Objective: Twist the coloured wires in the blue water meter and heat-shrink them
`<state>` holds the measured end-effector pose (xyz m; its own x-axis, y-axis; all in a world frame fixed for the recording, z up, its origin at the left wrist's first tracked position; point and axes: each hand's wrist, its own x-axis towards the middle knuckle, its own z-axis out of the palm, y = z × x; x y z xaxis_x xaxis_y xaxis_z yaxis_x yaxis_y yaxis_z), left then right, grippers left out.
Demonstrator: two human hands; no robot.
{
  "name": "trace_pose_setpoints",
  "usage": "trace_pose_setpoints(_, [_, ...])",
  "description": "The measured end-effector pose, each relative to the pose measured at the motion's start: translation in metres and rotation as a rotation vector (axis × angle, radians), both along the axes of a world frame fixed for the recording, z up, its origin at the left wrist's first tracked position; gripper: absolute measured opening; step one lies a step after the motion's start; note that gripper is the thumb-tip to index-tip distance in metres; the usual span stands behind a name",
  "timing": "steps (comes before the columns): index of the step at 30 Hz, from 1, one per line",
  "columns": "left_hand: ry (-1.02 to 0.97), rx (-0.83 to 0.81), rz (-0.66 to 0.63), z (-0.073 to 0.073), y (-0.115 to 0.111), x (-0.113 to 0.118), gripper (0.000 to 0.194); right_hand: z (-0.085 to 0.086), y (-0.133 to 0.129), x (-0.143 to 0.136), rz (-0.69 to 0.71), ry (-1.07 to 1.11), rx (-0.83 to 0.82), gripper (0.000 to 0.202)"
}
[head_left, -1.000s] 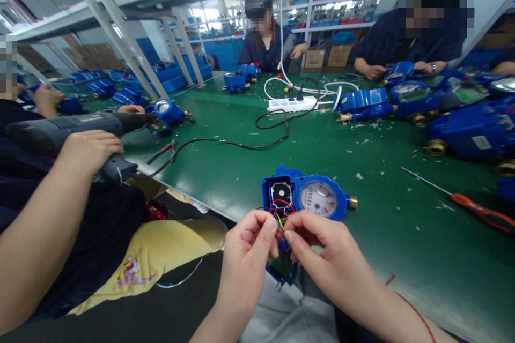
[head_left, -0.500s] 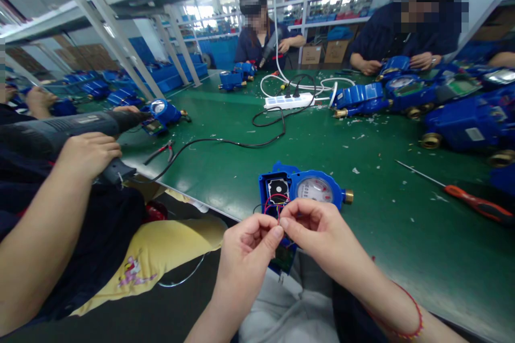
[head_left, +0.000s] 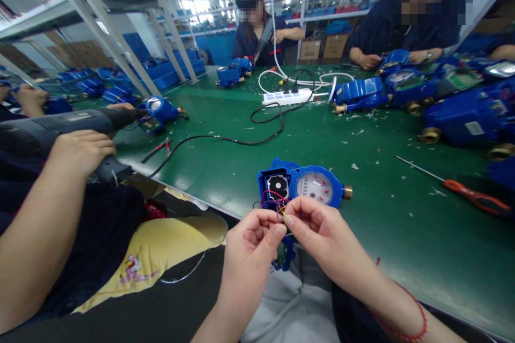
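Observation:
A blue water meter [head_left: 316, 185] lies at the near edge of the green table, its dial facing up and its square side housing open. Red, black and yellow wires [head_left: 277, 198] come out of that housing. My left hand [head_left: 257, 244] pinches thin wires between thumb and forefinger just in front of it. Close beside, the thumb and forefinger of my right hand [head_left: 311, 228] are closed on the wires too. Below my fingers hangs a blue cover with a green circuit board [head_left: 285, 252], partly hidden by my hands.
An orange-handled screwdriver [head_left: 475, 195] lies to the right, before several blue meters [head_left: 462, 118]. A white power strip [head_left: 287, 97] with a black cable sits mid-table. At left a co-worker's hand [head_left: 80, 153] holds a heat gun [head_left: 60, 126] near pliers [head_left: 156, 150]. Two people work opposite.
My hands have parted slightly, with yellow wire now showing between them. The hanging cover with the board has shifted. The meter stays on the table.

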<state>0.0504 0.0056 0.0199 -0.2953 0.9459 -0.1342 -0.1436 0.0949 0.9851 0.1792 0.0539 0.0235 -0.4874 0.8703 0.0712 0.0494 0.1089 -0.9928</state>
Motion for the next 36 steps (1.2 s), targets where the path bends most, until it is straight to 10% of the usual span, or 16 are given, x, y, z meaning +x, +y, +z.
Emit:
trace_pose_setpoints(16, [-0.439, 0.077, 0.06, -0.012, -0.007, 0.001, 0.024, -0.015, -0.002, 0.011, -0.182, -0.046, 0.035, 0.02])
trace_pose_setpoints(25, [0.281, 0.082, -0.152, -0.01, 0.0, -0.004, 0.008, -0.006, -0.004, 0.005, -0.068, 0.1, -0.035, 0.02])
trace_pose_setpoints(36, [0.188, 0.096, -0.08, -0.011, -0.001, -0.002, 0.008, -0.011, -0.008, 0.012, -0.159, -0.126, 0.426, 0.015])
